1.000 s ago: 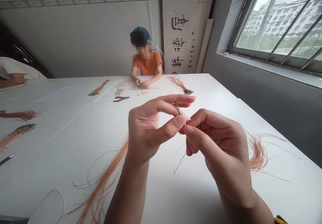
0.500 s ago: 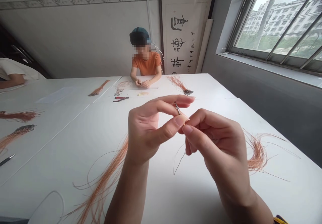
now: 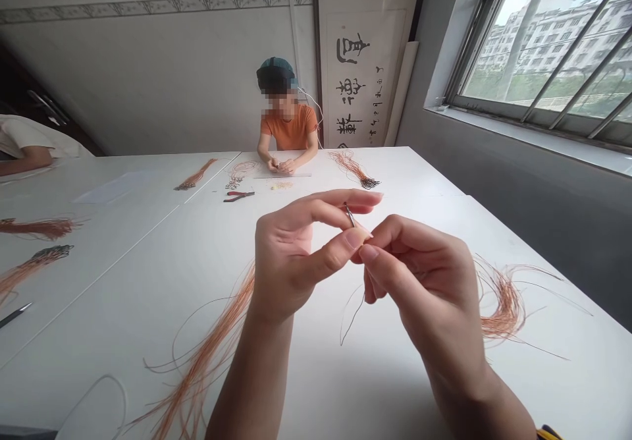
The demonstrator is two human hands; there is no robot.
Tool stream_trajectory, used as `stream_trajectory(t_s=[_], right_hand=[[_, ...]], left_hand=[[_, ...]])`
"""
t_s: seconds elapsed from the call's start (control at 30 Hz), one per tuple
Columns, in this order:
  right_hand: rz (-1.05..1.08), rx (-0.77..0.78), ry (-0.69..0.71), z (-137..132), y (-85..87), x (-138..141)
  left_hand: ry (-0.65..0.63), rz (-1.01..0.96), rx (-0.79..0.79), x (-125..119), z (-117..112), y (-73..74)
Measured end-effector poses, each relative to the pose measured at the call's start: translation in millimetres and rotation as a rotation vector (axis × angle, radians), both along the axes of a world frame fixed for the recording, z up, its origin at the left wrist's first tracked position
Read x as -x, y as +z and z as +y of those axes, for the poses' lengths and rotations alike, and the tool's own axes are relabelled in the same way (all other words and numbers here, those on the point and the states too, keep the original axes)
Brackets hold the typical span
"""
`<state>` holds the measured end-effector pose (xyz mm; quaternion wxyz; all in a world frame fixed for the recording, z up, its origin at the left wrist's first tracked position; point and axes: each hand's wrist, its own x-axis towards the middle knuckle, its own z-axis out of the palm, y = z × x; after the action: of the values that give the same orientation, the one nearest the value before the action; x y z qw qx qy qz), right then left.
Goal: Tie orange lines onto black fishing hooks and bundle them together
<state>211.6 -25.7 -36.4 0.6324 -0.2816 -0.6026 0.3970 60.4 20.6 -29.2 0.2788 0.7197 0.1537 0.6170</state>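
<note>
My left hand [image 3: 296,255] is closed in a pinch, thumb against index finger, on a small thin metal piece [image 3: 349,215] that sticks up between the fingers. Tip to tip with it, my right hand [image 3: 424,288] pinches thumb and forefinger where a thin wire [image 3: 351,321] seems to meet that piece. The wire's bent free end hangs below the right fingers. What lies between the fingertips is mostly hidden. Under my left forearm runs a bundle of copper-coloured wires [image 3: 207,354]. Another wire bundle [image 3: 511,305] lies beyond my right wrist.
Across the white table [image 3: 138,255] sits a person in an orange shirt [image 3: 289,127], hands together over small parts. Red-handled pliers [image 3: 239,196] lie on this side of them. More wire bundles [image 3: 42,228] and a pen [image 3: 16,315] are at left. A second person's arm [image 3: 27,160] rests far left.
Both hands keep the same pinch at nearly the same spot. The view has shifted very slightly, and the right fingers have moved barely at all.
</note>
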Motion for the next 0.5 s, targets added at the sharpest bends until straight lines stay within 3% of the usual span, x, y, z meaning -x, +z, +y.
stream_trajectory(t_s=[0.3,0.4,0.5], right_hand=[[-0.032,-0.001,-0.023,6.9,1.3,-1.5],[-0.164,0.011,-0.032,14.8,4.1,-11.9],[-0.168,-0.011,-0.143,26.1,4.9,-25.0]], left_hand=[[-0.007,0.003,0.058,1.3,4.0,-3.0],[-0.022,0.021,0.188,6.3,7.0,-1.0],[0.004,0.128,0.377,13.1,11.1,2.8]])
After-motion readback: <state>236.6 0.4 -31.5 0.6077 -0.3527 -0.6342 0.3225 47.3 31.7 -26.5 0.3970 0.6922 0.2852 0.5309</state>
